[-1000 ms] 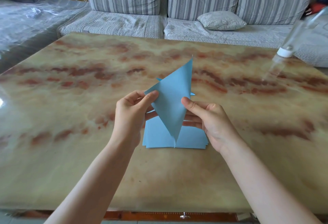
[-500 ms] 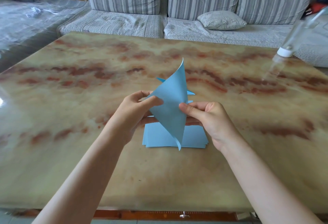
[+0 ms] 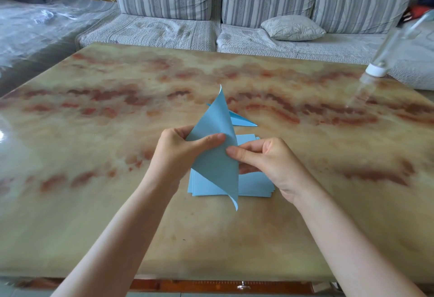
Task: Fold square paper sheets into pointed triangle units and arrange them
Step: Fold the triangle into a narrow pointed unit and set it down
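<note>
A blue paper sheet (image 3: 215,160) is held upright above the table, bent over on itself with its corners pointing up and down. My left hand (image 3: 178,153) pinches its left side, thumb on the front. My right hand (image 3: 265,162) pinches the curved right edge at mid-height. Beneath both hands lies a stack of blue square sheets (image 3: 253,186) flat on the marble table (image 3: 94,155). Behind the held sheet a folded blue pointed unit (image 3: 243,121) lies on the table, partly hidden.
A clear bottle with a white cap (image 3: 385,54) stands cap-down at the table's far right edge. A striped grey sofa (image 3: 211,10) with a small cushion (image 3: 292,28) runs along the table's far side. The near table edge is just below my forearms.
The sheet has bent further, its two sides brought closer together. My hands have moved toward each other, the right thumb and fingers now pinching the curved edge.
</note>
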Motion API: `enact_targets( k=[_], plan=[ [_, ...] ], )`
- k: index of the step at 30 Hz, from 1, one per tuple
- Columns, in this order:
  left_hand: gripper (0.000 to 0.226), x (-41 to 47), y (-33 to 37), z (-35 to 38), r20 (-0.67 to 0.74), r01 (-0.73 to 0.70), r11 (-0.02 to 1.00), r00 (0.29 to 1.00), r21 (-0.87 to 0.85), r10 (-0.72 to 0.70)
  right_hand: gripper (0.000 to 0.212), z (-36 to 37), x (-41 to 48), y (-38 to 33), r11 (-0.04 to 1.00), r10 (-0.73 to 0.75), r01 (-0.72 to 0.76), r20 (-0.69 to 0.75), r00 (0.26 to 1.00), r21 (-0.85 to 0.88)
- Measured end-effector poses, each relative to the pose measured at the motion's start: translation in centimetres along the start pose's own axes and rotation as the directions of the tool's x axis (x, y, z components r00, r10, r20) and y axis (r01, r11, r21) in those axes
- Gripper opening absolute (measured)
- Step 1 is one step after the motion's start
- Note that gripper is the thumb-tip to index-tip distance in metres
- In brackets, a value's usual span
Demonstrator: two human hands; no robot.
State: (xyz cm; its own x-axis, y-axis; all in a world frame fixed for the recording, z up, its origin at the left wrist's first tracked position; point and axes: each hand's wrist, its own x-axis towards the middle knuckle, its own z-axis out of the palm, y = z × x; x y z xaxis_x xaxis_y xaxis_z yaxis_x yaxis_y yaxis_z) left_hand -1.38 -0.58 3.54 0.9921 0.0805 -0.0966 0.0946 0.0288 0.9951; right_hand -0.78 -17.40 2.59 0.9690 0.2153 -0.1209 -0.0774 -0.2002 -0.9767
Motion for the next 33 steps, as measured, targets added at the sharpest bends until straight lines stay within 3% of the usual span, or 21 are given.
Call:
enact_targets(
  k=[5, 33],
  plan=[
    [0.008, 0.0, 0.2, -0.1, -0.051, -0.009, 1.000, 0.999, 0.000, 0.009, 0.015, -0.2, -0.4, 0.1, 1.000, 0.027, -0.028, 0.079, 0.996, 0.014],
    [0.017, 1.1, 0.0, -1.4, -0.110, 0.033, 0.990, 0.993, -0.136, -0.048, 0.026, -0.8, -1.3, 0.1, 0.995, 0.097, -0.099, 0.137, 0.986, 0.005]
  ],
)
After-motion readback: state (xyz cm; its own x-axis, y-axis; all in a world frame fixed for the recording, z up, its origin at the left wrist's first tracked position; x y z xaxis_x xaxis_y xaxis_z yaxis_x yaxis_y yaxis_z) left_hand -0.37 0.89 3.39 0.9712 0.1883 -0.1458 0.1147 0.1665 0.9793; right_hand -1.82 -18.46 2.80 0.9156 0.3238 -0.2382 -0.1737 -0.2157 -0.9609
